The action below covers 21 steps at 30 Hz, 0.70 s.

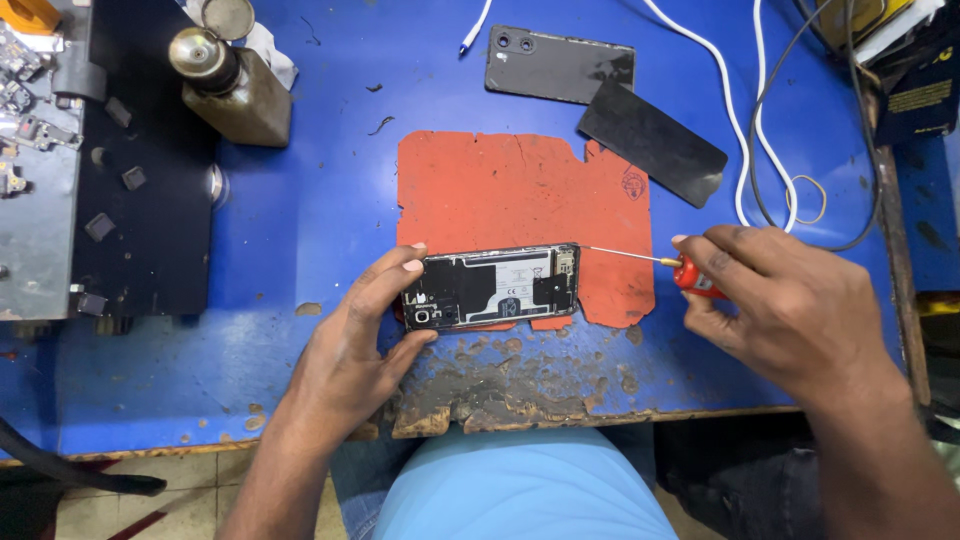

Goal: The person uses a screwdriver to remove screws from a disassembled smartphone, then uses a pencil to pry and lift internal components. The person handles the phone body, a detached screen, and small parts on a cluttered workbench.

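**Opened phone held flat, screwdriver tip at its right end**

Nearest you is your own light blue shirt, just below the worn, chipped front edge of the blue desk. Above that edge your left hand steadies the opened phone — thumb under its lower left corner, forefinger curled over the upper left corner, so the fingers are grasping the phone's left end. The phone lies lengthwise, back cover off, its dark inner parts facing up, resting on the lower edge of the red mat.

Your right hand is clenched around the red-handled screwdriver; its thin shaft runs leftward and the tip meets the phone's upper right corner.

Beyond the mat — well apart from the phone — lie the removed back cover with its two camera holes and, just beside it, a plain black panel. White and black cables loop down the right side. At upper left stands a brownish bottle with a metal top, next to a black pad and a grey tray of small parts.
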### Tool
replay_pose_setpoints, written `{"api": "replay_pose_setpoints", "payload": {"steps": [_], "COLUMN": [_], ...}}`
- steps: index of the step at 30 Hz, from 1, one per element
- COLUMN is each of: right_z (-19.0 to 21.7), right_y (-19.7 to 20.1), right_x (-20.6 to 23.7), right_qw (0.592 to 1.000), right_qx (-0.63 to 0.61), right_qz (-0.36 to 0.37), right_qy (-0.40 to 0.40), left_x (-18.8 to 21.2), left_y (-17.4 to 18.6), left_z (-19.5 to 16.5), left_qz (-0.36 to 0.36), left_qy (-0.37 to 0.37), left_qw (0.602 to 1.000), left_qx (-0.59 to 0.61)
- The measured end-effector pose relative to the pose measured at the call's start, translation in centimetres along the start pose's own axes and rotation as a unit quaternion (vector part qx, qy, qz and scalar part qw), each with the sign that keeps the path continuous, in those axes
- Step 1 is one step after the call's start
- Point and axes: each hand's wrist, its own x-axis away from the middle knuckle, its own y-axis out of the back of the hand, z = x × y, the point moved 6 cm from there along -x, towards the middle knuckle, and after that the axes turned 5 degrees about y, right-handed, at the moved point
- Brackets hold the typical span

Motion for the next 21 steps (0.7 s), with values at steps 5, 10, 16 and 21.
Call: {"api": "replay_pose_setpoints", "payload": {"steps": [5, 10, 16, 21], "right_z": [0.2, 0.1, 0.5, 0.5], "right_y": [0.2, 0.0, -0.4, -0.8], "right_x": [-0.7, -1.5, -2.4, -2.5], "right_qw": [1.000, 0.999, 0.998, 0.998], "right_qx": [-0.004, -0.013, -0.024, -0.023], "right_qz": [0.014, 0.020, 0.018, 0.014], "right_qy": [0.011, 0.025, 0.050, 0.059], "left_x": [0.0, 0.1, 0.2, 0.1], "left_y": [0.0, 0.0, -0.1, -0.1], "left_z": [0.0, 0.0, 0.1, 0.2], "left_qz": [0.000, 0.005, 0.005, 0.006], "left_qy": [0.002, -0.002, -0.007, -0.003], "left_qw": [1.000, 1.000, 1.000, 1.000], "left_qx": [-0.009, -0.002, -0.003, 0.002]}}
